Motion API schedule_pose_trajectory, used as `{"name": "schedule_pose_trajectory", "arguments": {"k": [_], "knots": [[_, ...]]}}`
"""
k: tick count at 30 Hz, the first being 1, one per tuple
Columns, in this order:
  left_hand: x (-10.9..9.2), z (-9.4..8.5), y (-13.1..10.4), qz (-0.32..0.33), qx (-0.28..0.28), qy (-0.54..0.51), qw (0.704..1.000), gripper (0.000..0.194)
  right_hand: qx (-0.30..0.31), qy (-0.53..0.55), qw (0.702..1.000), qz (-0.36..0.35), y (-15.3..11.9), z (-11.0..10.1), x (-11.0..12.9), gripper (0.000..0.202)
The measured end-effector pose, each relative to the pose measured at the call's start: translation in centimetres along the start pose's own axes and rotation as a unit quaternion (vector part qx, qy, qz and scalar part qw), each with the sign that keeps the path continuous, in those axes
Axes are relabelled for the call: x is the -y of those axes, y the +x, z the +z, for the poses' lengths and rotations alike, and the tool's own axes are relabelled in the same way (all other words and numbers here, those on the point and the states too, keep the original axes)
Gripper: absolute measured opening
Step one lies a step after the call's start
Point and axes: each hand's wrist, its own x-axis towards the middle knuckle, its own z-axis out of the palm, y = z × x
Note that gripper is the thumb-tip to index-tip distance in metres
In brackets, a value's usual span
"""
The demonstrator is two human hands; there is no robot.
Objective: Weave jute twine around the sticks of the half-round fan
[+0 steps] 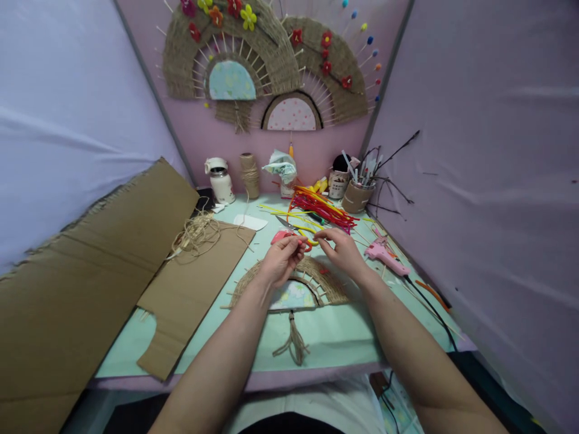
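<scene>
My left hand (284,259) is closed in a pinch above a woven twine fan (253,283). Close beside it, my right hand (341,252) has its thumb and fingers drawn together. Whatever sits between the fingertips is too small to make out. The fan lies flat below both hands, with a pale floral half-circle (294,296) at its centre and a twine tassel (295,340) at its lower edge. A small red piece (323,271) rests on its right side. Just beyond the hands lie scissors (286,223) with yellow and orange handles, next to a pinkish-red item (281,235).
Red, orange and yellow pipe cleaners (323,208) lie behind the hands. A pink glue gun (386,256) with a cable is at right. Cardboard sheets (203,283) and tangled twine (196,235) are at left. A jar (221,184), twine spool (249,175) and stick holder (357,196) line the back.
</scene>
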Motion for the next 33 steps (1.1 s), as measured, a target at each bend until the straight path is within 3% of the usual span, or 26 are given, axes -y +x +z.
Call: {"name": "schedule_pose_trajectory", "arguments": {"k": [6,12,28,33], "knots": [[0.1,0.3,-0.1,0.005,-0.018,-0.002,1.000,0.040,-0.052,0.079,0.995,-0.027,-0.3,-0.5,1.9,0.013],[0.2,0.4,-0.1,0.014,-0.030,0.000,0.999,0.048,-0.034,0.117,0.989,-0.081,-0.4,-0.4,2.3,0.012],[1.1,0.0,0.2,0.029,-0.065,0.085,0.994,0.041,-0.024,0.057,0.995,-0.080,-0.5,0.2,1.9,0.009],[1.2,-0.2,0.4,0.047,-0.047,0.119,0.991,0.041,-0.024,0.046,0.995,-0.086,-0.5,0.3,1.7,0.008]]}}
